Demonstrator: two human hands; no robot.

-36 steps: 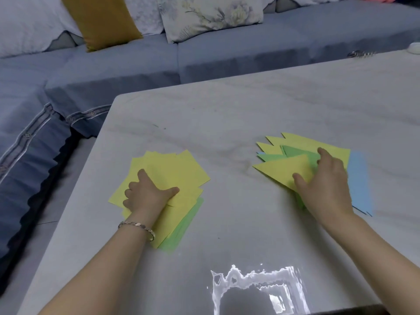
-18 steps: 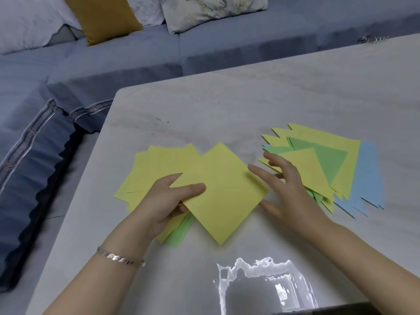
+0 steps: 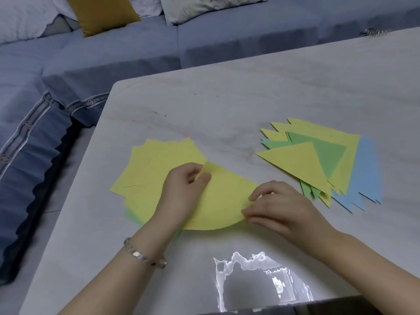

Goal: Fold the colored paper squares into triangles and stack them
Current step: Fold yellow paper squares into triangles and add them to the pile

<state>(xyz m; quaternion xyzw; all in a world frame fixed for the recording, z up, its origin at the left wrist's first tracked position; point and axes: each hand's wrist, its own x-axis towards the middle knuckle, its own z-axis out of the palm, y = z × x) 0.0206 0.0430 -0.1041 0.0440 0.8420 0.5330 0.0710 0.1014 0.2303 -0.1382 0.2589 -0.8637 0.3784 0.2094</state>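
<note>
Two hands pinch one bowed yellow paper square (image 3: 222, 201), frame centre: left hand (image 3: 181, 189) at upper corner, right hand (image 3: 279, 208) at right corner. The stack of folded paper triangles (image 3: 300, 164) lies right, nearer right hand.

Pale marble-look table (image 3: 250, 92) in front of me, blue fabric sofa (image 3: 227, 42) behind, mustard-yellow cushion (image 3: 102, 12) and white floral pillow (image 3: 204, 5) on it.

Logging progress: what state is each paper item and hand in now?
Yellow paper sheet: bent over, uncreased.
Pile of yellow and green paper squares: unfolded, fanned.
Stack of yellow, green, blue paper triangles: folded, loosely stacked.
Left hand: pinches the sheet's corner.
Right hand: pinches its edge.
</note>
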